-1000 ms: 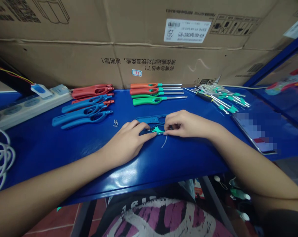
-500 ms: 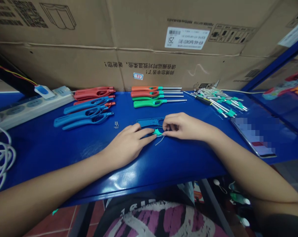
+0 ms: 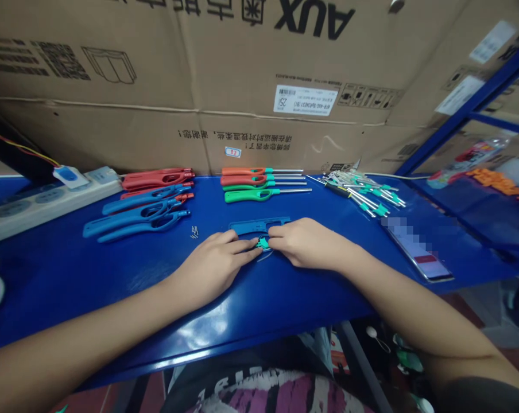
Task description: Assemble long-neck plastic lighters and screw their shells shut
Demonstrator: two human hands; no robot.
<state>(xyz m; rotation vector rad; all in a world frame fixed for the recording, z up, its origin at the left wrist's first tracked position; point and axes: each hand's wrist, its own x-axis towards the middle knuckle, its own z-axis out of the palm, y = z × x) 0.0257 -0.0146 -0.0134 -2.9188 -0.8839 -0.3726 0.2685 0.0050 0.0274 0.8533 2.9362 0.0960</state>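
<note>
A small green plastic part with a thin pale wire lies at the middle of the blue table. My left hand pinches its left side between thumb and forefinger. My right hand has its fingers curled at the part's right side and hides some of it. Just behind, a blue lighter casing half lies flat with its hollow inside facing up. My right fingers overlap its right end; whether they touch it I cannot tell.
Blue lighter casings and red ones lie left, near small screws. Long-nosed lighters lie behind. Metal tubes with green parts, a screwdriver and a phone are right. A power strip stands left.
The camera view has tilted up and shifted right. My right hand has rolled over, its fingers now curled closer around the green part. My left hand keeps its pinch.
</note>
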